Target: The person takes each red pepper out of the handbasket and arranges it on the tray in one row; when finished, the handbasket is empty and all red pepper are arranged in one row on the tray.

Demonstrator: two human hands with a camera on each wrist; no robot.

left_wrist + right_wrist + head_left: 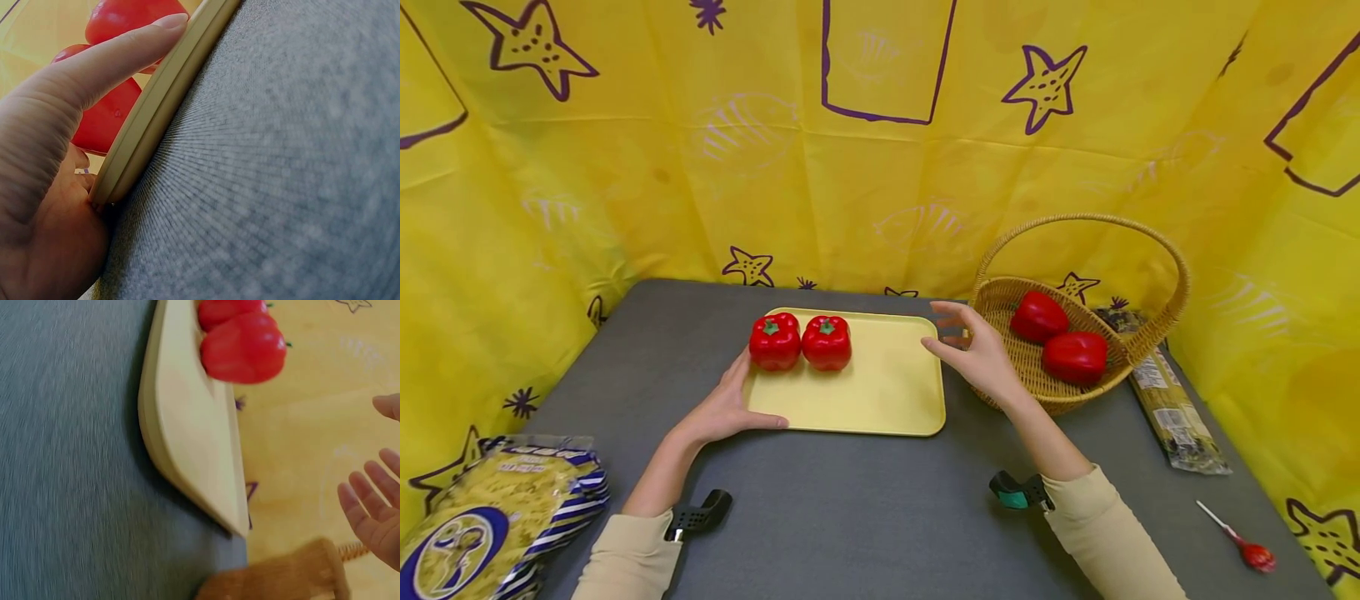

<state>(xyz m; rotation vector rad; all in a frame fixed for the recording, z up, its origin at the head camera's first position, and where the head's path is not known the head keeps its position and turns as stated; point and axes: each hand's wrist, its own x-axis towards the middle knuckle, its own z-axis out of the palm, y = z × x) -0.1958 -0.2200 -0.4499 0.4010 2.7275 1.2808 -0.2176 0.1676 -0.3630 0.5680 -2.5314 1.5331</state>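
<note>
A pale yellow tray (887, 392) lies on the grey table with two red bell peppers, one pepper (775, 342) at its left end and another pepper (827, 343) beside it. My left hand (730, 404) holds the tray's front left corner. In the left wrist view its thumb (125, 56) lies along the rim, and the other fingers are mostly hidden. My right hand (981, 354) hovers between the tray's right end and a wicker basket (1022, 362), fingers spread and holding nothing. Inside the basket are two more red peppers, an upper one (1039, 317) and a lower one (1075, 358).
The basket's tall handle (1086, 218) arches up at the back right. A long clear packet (1172, 408) lies right of it, with a red lollipop (1255, 553) nearer the front. At front left sits a pasta bag (512, 517). Yellow patterned cloth (865, 183) hangs around the table.
</note>
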